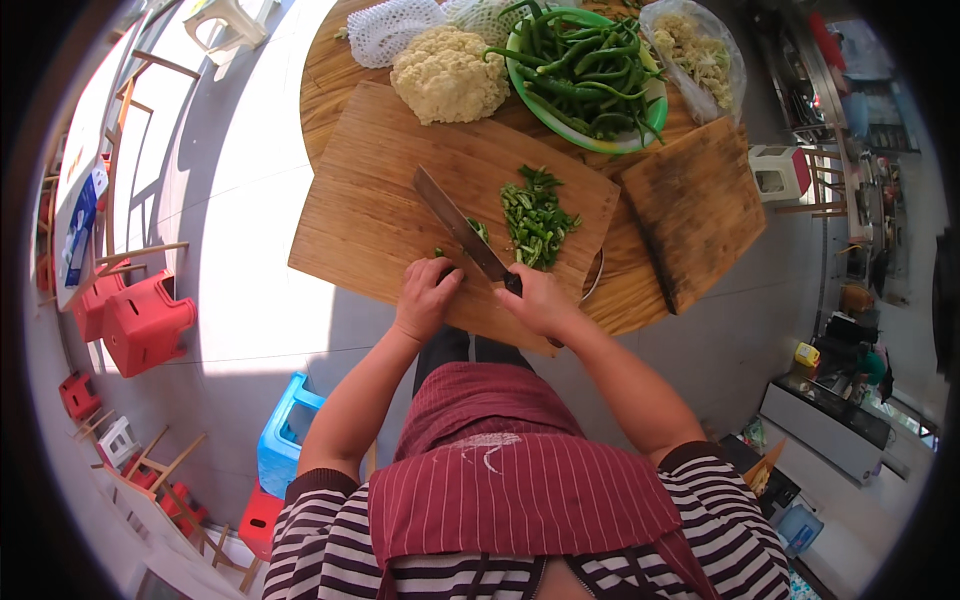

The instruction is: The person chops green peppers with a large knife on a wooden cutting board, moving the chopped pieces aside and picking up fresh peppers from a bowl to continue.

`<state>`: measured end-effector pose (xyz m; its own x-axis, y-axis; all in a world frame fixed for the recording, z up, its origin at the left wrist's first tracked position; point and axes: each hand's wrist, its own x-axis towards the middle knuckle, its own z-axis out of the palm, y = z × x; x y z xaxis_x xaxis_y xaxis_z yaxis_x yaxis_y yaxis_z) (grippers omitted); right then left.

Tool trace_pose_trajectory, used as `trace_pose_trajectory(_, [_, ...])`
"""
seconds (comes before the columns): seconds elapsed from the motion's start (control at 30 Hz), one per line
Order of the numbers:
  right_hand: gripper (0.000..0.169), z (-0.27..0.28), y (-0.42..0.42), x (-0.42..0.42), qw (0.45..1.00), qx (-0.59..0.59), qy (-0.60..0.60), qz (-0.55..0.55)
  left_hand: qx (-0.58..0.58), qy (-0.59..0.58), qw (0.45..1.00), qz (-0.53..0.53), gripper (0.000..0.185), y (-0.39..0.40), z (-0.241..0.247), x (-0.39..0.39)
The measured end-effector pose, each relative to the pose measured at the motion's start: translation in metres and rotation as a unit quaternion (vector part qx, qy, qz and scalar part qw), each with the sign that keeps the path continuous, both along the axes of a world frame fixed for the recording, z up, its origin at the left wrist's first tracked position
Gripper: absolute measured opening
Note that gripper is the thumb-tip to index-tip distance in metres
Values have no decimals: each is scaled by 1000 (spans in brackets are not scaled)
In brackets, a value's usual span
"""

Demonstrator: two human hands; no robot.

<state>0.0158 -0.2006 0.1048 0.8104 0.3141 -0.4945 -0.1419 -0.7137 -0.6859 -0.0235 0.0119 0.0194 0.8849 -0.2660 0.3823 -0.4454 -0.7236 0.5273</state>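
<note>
My right hand grips the dark handle of a kitchen knife. Its long blade slants up and to the left over a large wooden cutting board. On the board, my left hand has its fingers curled on a piece of green chili pepper, mostly hidden by the fingers. A few fresh slices lie against the blade's right side. Farther right is a pile of chopped green pepper.
Behind the board are a cauliflower head, a green-rimmed bowl of whole green chilies and a plastic bag of cauliflower pieces. A second, darkened wooden board lies at right on the round table. A blue stool stands behind my left side.
</note>
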Motion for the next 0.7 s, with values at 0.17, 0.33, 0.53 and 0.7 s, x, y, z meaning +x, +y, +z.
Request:
trace_pose_trajectory(0.17, [35, 16, 6, -10, 1000, 3, -7, 24, 5, -5, 1000, -14, 28, 7, -4, -2])
trace_pose_trajectory(0.33, [31, 13, 8, -33, 999, 19, -12, 36, -8, -23, 1000, -19, 25, 11, -7, 0])
trace_pose_trajectory(0.53, [37, 29, -2, -33, 997, 0, 46, 57, -18, -28, 999, -15, 23, 11, -5, 3])
trace_pose_trajectory(0.7, [38, 37, -3, -26, 995, -12, 76, 71, -22, -24, 999, -21, 21, 13, -6, 4])
